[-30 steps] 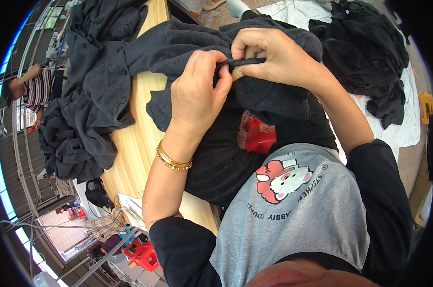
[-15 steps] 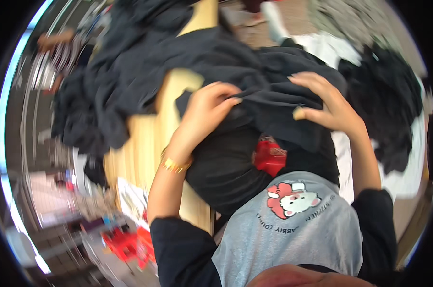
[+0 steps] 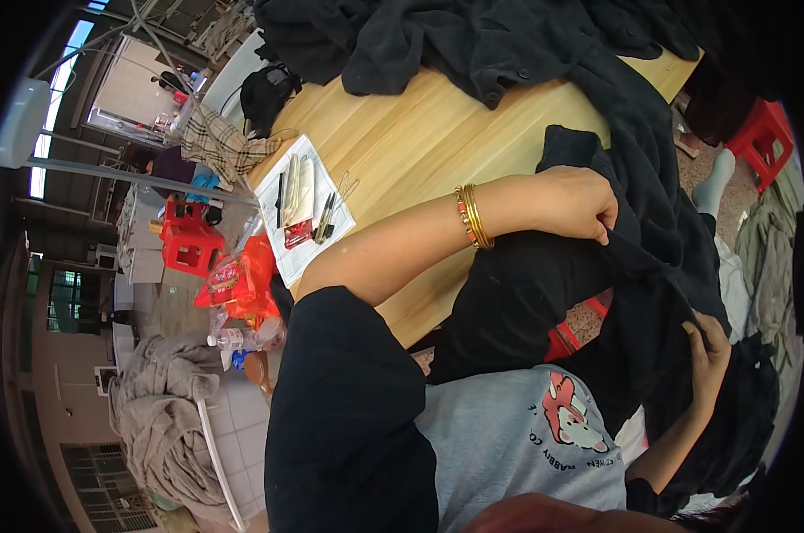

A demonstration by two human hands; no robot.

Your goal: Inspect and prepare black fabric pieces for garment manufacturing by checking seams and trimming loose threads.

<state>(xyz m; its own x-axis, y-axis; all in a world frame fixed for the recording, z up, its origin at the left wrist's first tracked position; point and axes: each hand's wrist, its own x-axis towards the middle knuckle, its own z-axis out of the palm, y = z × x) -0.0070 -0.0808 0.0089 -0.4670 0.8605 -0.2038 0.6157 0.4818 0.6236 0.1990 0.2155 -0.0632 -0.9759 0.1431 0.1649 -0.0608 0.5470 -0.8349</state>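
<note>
A black cloth garment (image 3: 646, 200) lies partly over the table's right edge and drapes down across my lap. My left hand (image 3: 575, 202), with gold bangles at the wrist, is closed round a fold of it just past the table edge. Lower and to the right, my right hand (image 3: 709, 346) pinches another edge of the same garment. Between the two hands the cloth hangs in a loose stretch. More black garments (image 3: 455, 44) with buttons are heaped along the far side of the wooden table (image 3: 384, 133).
On the table's left lies a paper sheet (image 3: 338, 213) with small tools (image 3: 326, 218). Red stools (image 3: 189, 240) stand at left and another red stool (image 3: 761, 142) at far right. Grey cloth (image 3: 166, 426) is piled at lower left, by a red plastic bag (image 3: 253, 277).
My view has swung left, bringing the paper and more of the room in. My right hand, earlier spread over the cloth, now grips it lower down; my left hand still holds the garment.
</note>
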